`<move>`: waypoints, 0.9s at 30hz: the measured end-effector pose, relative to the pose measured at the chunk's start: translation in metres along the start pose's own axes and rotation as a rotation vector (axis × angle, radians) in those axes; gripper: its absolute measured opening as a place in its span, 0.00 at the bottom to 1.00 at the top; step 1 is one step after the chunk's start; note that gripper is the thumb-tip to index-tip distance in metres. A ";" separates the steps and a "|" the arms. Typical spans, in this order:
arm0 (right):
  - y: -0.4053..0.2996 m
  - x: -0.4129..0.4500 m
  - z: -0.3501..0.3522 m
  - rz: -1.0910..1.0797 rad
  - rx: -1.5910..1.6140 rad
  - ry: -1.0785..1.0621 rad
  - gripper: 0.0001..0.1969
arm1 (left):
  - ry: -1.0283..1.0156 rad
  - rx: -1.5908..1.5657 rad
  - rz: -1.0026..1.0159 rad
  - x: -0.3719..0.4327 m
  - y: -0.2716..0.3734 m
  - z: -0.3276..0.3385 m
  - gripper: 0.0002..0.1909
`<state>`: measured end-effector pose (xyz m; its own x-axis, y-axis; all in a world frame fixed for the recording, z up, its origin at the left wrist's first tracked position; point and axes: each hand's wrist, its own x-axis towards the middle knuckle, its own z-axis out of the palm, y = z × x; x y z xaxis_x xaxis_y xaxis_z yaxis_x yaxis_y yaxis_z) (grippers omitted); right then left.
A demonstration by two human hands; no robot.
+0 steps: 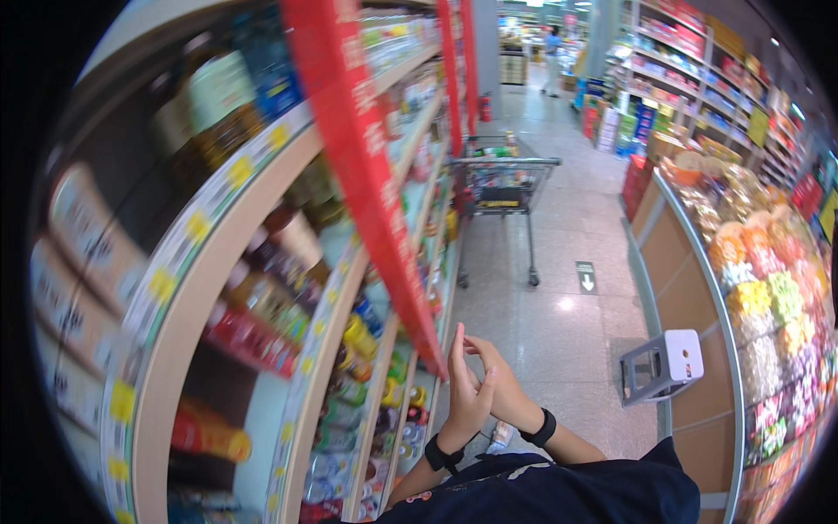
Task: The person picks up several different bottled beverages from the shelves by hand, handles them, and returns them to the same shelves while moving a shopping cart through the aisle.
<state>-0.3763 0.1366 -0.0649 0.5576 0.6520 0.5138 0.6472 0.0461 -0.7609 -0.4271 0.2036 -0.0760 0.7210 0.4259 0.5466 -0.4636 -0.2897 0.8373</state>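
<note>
My left hand [466, 399] and my right hand [497, 380] meet in front of my body, palms turned toward each other and fingers touching near the tips. Nothing shows between them, though the inner sides of the palms are partly hidden. Each wrist wears a black band. Just left of the hands stands a store shelf [340, 308] with drink bottles, among them a red-filled bottle [252, 337]. A red printed strip [366, 164] runs down the shelf front and ends close to my fingertips. Beyond the hands, a shopping cart [504, 177] holds several goods.
To the right, a grey plastic stool [661, 367] stands against a counter [681, 262] heaped with wrapped sweets [753, 298]. A floor sign with an arrow [586, 278] lies in the tiled aisle. Far off are a fire extinguisher [485, 107], stocked shelves [694, 65] and a person [552, 59].
</note>
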 end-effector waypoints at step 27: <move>0.160 0.338 -0.196 -0.378 0.287 -0.343 0.11 | -0.147 -0.150 -0.223 0.427 -0.280 0.202 0.23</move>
<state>0.0172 0.2163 0.0648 0.0846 0.7559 0.6492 0.5748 0.4951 -0.6515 0.1147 0.2937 -0.0792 0.8752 0.3330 0.3509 -0.3488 -0.0682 0.9347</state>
